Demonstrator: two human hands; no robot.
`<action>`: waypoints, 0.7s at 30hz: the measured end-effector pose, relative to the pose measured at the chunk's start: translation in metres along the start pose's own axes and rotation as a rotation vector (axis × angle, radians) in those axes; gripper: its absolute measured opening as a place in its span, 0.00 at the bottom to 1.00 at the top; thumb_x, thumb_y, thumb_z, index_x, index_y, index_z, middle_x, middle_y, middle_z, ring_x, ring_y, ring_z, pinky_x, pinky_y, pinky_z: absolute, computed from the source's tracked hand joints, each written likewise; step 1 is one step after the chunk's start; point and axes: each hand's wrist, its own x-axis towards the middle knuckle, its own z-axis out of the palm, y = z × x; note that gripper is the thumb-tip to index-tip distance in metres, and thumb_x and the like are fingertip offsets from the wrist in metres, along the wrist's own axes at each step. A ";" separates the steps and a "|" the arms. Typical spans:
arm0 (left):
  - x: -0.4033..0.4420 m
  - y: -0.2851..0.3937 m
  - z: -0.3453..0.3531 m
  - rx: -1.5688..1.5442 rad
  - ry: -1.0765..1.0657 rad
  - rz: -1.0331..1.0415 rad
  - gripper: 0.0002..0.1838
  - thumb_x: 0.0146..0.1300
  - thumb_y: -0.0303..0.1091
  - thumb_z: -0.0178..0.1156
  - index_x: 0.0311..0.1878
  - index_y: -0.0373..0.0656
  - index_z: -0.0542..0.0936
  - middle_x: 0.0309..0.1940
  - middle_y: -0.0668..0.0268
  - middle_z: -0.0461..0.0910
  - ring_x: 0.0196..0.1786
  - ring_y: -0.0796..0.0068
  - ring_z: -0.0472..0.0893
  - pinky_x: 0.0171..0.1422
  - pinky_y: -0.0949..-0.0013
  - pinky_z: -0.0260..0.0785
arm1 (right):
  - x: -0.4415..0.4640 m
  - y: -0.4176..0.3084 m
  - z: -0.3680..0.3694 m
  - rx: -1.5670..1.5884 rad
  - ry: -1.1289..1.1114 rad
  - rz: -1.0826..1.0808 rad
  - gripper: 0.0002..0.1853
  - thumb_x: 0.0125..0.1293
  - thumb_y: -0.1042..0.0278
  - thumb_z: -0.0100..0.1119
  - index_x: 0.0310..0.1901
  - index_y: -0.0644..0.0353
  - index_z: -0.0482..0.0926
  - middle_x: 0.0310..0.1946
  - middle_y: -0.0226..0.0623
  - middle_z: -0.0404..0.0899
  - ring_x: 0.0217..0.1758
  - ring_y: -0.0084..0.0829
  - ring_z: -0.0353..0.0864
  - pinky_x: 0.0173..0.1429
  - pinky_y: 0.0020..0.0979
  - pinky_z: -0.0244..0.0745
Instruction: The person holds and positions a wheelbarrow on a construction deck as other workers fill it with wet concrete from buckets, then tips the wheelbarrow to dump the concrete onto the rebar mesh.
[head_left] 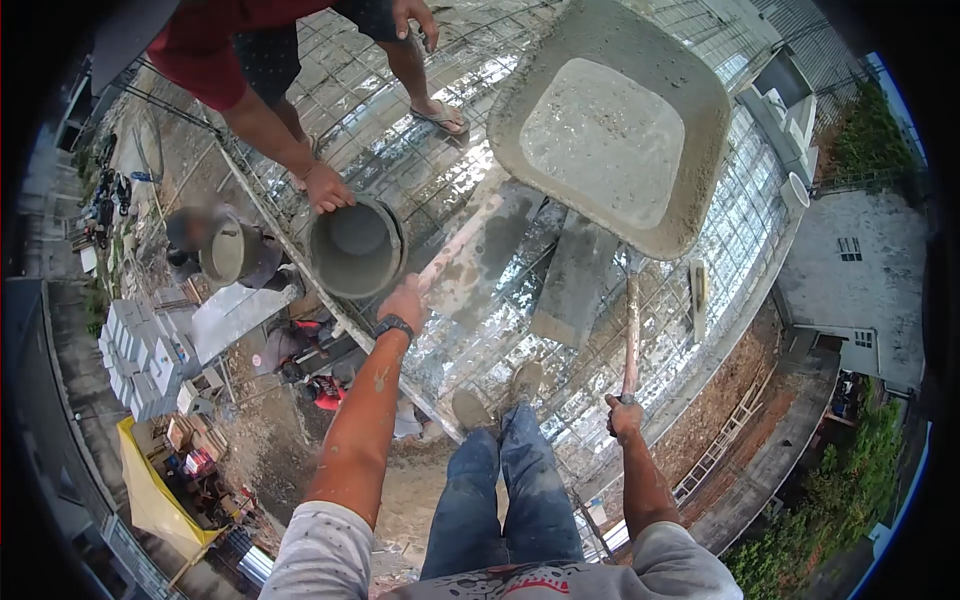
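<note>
My left hand (403,303), a watch at its wrist, is wrapped round the end of the left wooden handle (460,242) of a wheelbarrow. My right hand (625,418) grips the right handle (632,335), whose bare wood is smeared with cement. Ahead of me is the wheelbarrow's tray (708,150), caked with cement and holding wet grey mortar (605,140). Just beyond my left hand stands a cement-coated bucket (318,255), apparently nested with another. A co-worker's hand (328,188) holds its rim.
Steel rebar mesh (350,80) covers the deck. Planks (575,285) lie under the wheelbarrow, and a wooden float-like piece (699,300) lies at right. The deck's left edge drops to ground level, where a person holds a bucket (228,252) near stacked blocks (145,355). A ladder (725,435) lies below right.
</note>
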 end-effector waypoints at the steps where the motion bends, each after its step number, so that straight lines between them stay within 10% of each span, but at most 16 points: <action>1: 0.000 0.002 -0.001 0.014 -0.001 -0.002 0.26 0.67 0.43 0.60 0.65 0.47 0.67 0.52 0.48 0.81 0.55 0.44 0.81 0.58 0.46 0.74 | 0.001 0.001 0.000 -0.004 -0.003 0.006 0.15 0.63 0.68 0.69 0.24 0.55 0.72 0.12 0.25 0.66 0.08 0.23 0.63 0.12 0.30 0.57; 21: 0.004 -0.002 0.005 0.013 -0.013 0.005 0.30 0.63 0.34 0.61 0.68 0.46 0.66 0.55 0.46 0.79 0.58 0.44 0.80 0.61 0.48 0.73 | 0.001 0.001 -0.002 -0.056 0.022 -0.010 0.17 0.62 0.67 0.70 0.20 0.55 0.73 0.12 0.26 0.68 0.08 0.23 0.64 0.13 0.31 0.57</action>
